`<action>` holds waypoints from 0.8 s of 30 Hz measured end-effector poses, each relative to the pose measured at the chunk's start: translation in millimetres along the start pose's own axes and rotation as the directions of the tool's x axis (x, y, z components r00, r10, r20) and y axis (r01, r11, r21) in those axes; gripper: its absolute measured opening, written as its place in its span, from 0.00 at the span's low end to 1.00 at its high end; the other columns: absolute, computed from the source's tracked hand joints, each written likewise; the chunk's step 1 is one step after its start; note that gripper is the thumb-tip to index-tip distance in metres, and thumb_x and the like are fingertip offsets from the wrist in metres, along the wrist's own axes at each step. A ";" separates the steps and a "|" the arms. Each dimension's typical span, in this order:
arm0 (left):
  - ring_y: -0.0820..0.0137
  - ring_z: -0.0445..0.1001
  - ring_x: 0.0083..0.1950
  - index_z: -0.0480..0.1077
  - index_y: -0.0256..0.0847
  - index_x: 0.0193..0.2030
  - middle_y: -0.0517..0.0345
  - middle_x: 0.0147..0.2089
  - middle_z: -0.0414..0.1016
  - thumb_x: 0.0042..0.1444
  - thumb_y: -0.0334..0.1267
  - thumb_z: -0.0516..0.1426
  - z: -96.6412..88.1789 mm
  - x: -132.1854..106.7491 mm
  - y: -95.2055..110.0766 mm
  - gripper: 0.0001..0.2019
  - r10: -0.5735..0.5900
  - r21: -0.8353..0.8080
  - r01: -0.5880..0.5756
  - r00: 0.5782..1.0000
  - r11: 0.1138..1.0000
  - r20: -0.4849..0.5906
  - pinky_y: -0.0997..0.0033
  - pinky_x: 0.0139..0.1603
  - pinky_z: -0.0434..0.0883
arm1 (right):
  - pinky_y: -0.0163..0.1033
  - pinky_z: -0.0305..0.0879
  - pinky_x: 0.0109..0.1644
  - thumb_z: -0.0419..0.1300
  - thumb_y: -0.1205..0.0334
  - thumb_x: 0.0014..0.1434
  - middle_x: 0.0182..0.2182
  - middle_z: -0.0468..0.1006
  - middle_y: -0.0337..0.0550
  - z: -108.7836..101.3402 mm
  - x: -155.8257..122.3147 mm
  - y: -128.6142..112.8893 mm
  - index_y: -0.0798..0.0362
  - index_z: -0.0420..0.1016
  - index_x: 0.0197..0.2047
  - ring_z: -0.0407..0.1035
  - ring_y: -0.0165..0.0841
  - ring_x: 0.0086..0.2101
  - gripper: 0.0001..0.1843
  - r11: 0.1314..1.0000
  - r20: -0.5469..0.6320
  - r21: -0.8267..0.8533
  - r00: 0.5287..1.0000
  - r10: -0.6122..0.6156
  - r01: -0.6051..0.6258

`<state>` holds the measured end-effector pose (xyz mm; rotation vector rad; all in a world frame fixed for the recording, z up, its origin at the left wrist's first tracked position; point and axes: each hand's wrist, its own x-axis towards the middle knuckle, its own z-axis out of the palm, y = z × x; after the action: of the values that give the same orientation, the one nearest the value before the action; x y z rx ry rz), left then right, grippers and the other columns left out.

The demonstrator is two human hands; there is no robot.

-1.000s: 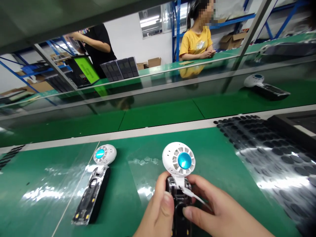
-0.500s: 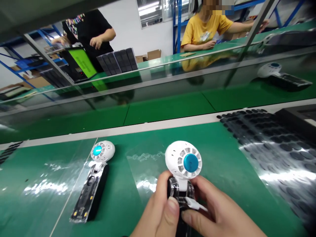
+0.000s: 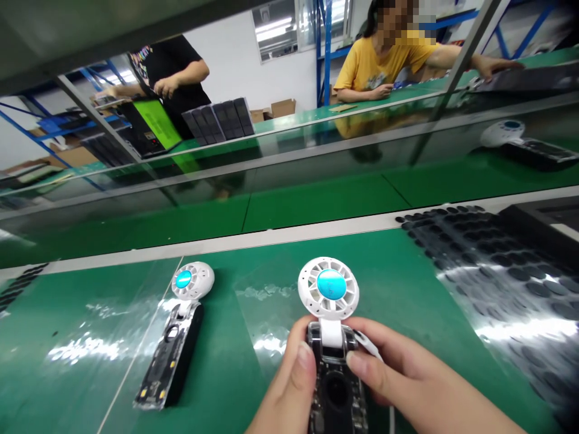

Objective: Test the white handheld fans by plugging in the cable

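Note:
A handheld fan [image 3: 332, 286] with a white round head, a blue centre cap and a clear-cased black body stands upright in front of me. My left hand [image 3: 292, 383] is closed around the left side of the body, thumb along its edge. On the other side, my right hand [image 3: 395, 367] grips the body, its thumb near the hinge. A white cable plug [image 3: 367, 343] lies between my right thumb and fingers, its cable hanging below. Whether the plug sits in the fan cannot be made out. The lower end of the fan is cut off by the frame.
To the left lies a second fan [image 3: 174, 343] on the green bench [image 3: 235, 404]. Sheets of round black discs [image 3: 479, 253] cover the right side. Beyond a pale rail [image 3: 271, 232] runs a green conveyor [image 3: 312, 196] with another fan [image 3: 527, 147]. Two people stand or sit across it.
My hands have turned the fan so its head and body face me. The plug has moved from the body's front to its right side. The person in yellow has reached onto a dark object.

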<state>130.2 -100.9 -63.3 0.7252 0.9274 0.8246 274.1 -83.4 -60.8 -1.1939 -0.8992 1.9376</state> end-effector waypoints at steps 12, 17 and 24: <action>0.53 0.62 0.56 0.54 0.42 0.54 0.46 0.54 0.66 0.50 0.60 0.47 -0.5 -1.8 -5.3 0.31 0.022 0.006 -0.022 0.999 1.000 0.024 0.52 0.53 0.58 | 0.42 0.65 0.42 0.58 0.66 0.43 0.38 0.73 0.41 -0.4 -1.3 2.1 0.47 0.67 0.44 0.69 0.38 0.39 0.21 0.970 0.036 -0.238 0.999 -0.032 0.040; 0.50 0.55 0.60 0.48 0.43 0.60 0.46 0.59 0.58 0.53 0.57 0.46 -0.5 -8.3 -9.2 0.31 0.074 0.223 -0.068 0.997 0.972 -0.016 0.50 0.59 0.50 | 0.47 0.63 0.47 0.57 0.67 0.44 0.41 0.71 0.42 3.5 -3.3 2.1 0.47 0.68 0.42 0.66 0.41 0.43 0.19 0.906 -0.056 -0.422 0.997 -0.061 0.032; 0.50 0.53 0.61 0.47 0.40 0.60 0.45 0.60 0.56 0.52 0.57 0.48 1.2 -6.9 -5.6 0.34 0.146 0.295 -0.144 0.989 0.945 0.013 0.51 0.59 0.49 | 0.47 0.65 0.42 0.57 0.62 0.46 0.36 0.71 0.43 6.1 -1.3 4.3 0.49 0.66 0.39 0.68 0.41 0.38 0.14 0.921 -0.004 -0.385 0.998 -0.068 0.061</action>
<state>130.4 -109.8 -64.7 1.0608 1.0262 0.8271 268.2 -88.0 -61.7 -1.3777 -1.3387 1.7417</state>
